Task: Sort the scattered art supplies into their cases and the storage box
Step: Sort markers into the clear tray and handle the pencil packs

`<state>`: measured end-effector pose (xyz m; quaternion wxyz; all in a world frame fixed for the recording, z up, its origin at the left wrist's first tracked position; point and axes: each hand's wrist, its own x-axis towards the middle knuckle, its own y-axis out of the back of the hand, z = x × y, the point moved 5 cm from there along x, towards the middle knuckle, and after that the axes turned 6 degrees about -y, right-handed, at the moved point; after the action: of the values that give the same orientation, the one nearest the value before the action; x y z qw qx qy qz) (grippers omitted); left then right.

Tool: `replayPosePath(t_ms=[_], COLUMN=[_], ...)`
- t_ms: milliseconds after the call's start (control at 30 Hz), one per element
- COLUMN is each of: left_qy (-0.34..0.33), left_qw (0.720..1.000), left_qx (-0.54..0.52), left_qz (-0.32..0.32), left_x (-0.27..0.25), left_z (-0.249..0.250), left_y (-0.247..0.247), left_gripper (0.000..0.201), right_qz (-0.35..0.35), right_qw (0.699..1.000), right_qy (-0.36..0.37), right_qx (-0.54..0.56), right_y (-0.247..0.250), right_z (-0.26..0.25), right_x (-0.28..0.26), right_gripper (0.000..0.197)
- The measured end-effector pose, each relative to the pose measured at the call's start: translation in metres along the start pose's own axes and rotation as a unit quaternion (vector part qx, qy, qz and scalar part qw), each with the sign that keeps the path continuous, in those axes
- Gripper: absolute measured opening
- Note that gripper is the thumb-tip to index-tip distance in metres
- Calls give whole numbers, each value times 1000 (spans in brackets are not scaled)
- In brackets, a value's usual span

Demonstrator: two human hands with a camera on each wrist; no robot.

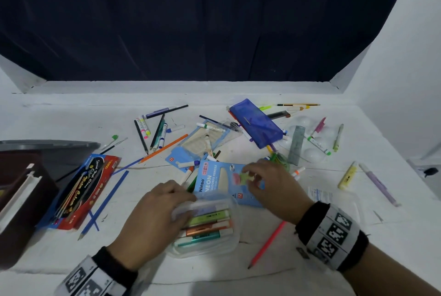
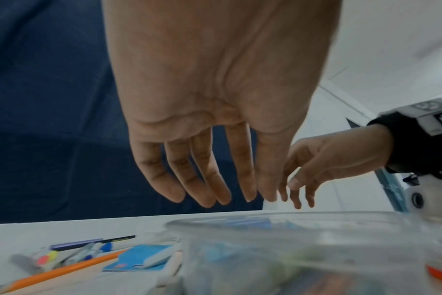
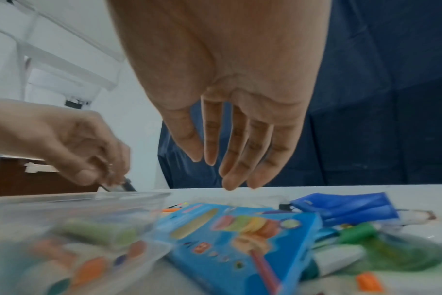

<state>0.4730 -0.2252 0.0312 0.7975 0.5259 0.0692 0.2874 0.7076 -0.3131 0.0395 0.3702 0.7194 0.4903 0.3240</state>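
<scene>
A clear plastic case (image 1: 230,244) near the table's front holds several highlighters (image 1: 207,224). My left hand (image 1: 177,200) lies over the case's far left corner with relaxed, nearly straight fingers (image 2: 215,191) and holds nothing. Just behind the case lies a blue Neon pencil box (image 1: 212,181). My right hand (image 1: 253,178) hovers over this box (image 3: 240,239), its fingers (image 3: 227,169) straight and empty. A blue pencil pouch (image 1: 257,124) lies further back. A brown storage box (image 1: 19,190) stands at the left edge.
A red and blue watercolour box (image 1: 81,190) lies beside the storage box, with a grey lid (image 1: 59,147) behind it. Pens, markers and pencils lie scattered across the middle. A pink pencil (image 1: 267,244) is under my right wrist. A yellow highlighter (image 1: 347,175) and purple pen (image 1: 379,184) lie right.
</scene>
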Motion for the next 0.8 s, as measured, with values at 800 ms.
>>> replayPosePath(t_ms=[800], left_qy=[106], left_qw=[974], left_qx=[-191], left_qz=[-65], left_x=[-29], left_z=[-34], left_y=[-8], left_gripper=[37], right_qz=[16], right_qw=[1000], right_qy=[-17], right_qx=[7], right_y=[21], right_z=[3], right_x=[27], right_gripper=[14])
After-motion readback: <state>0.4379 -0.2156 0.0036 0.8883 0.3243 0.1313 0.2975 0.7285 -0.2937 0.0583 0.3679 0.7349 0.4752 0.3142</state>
